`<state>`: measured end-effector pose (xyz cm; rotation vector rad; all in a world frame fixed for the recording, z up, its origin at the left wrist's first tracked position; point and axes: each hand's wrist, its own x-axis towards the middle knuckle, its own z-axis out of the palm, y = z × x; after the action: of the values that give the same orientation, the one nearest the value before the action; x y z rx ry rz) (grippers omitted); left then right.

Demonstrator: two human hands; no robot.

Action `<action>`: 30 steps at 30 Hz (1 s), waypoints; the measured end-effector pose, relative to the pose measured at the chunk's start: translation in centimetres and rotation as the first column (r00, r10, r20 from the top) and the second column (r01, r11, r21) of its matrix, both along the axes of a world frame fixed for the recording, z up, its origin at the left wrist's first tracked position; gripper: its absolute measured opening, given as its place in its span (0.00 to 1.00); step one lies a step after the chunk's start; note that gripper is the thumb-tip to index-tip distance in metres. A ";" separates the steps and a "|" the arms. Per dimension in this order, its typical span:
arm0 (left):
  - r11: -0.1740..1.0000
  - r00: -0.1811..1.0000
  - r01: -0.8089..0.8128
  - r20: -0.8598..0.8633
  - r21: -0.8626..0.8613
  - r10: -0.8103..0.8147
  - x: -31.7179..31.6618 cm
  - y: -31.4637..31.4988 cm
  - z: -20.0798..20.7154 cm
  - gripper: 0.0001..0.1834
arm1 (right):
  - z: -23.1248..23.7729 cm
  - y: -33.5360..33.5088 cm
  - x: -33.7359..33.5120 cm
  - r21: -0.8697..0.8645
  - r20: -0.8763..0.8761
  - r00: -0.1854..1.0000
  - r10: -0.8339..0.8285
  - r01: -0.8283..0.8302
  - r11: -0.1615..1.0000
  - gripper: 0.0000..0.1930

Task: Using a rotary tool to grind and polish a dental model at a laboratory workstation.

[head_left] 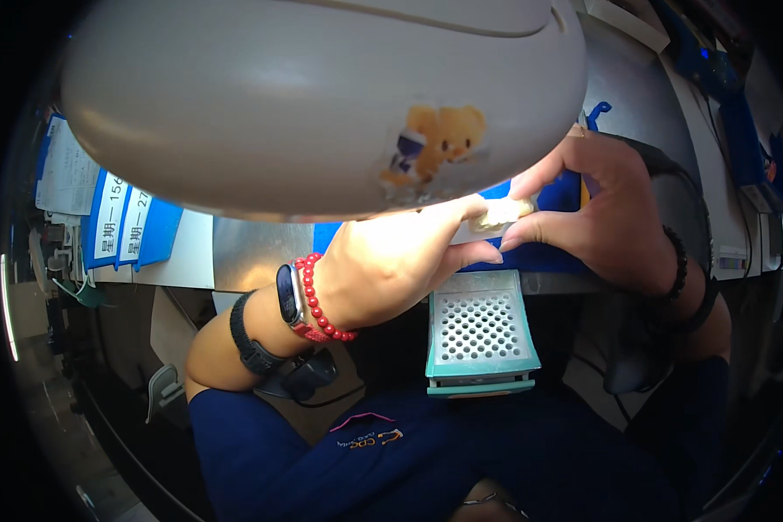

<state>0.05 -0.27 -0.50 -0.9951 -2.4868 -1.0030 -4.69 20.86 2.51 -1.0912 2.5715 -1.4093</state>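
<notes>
Close under a beige lamp head [322,113], a small off-white piece like a dental cast [501,214] sits between my two hands in bright light. My left hand [400,257] grips its left end with thumb and index finger, the other fingers partly hidden by glare and the lamp. On the piece's right side, thumb and index finger of my right hand [574,204] pinch it from below and above. A blue tray or mat [548,248] lies beneath the hands. The piece's underside and fine detail cannot be made out.
A teal drawer [483,331] with a perforated top juts from the bench front, just below my hands. Blue labelled bins [117,222] stand at the left. A metal bench top [635,96] stretches behind the right hand. A dark hose [683,174] curves past my right arm.
</notes>
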 end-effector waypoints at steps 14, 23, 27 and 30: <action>0.997 1.000 0.005 -0.013 0.083 -0.003 -0.1 -0.1 -0.4 0.22 | -0.1 -0.1 0.3 -0.094 0.081 0.996 0.022 -0.015 0.995 0.12; 0.986 0.994 0.026 -0.107 0.164 -0.008 -0.4 -0.1 -1.2 0.22 | -0.1 -0.2 0.1 -0.057 0.003 0.999 0.035 -0.035 0.998 0.13; 0.992 0.998 -0.006 -0.059 0.125 0.013 -0.1 -0.1 -0.8 0.22 | -0.3 -0.1 -0.1 -0.052 -0.039 0.997 0.061 -0.063 0.997 0.13; 0.994 0.998 -0.028 -0.048 0.109 0.033 -0.1 -0.1 -0.6 0.22 | 0.0 0.0 -0.3 -0.003 -0.104 0.991 0.081 -0.082 0.997 0.12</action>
<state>-0.03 -0.34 -1.14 -0.9346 -2.3732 -1.0781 -4.95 20.84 2.54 -1.2885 2.5591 -1.3799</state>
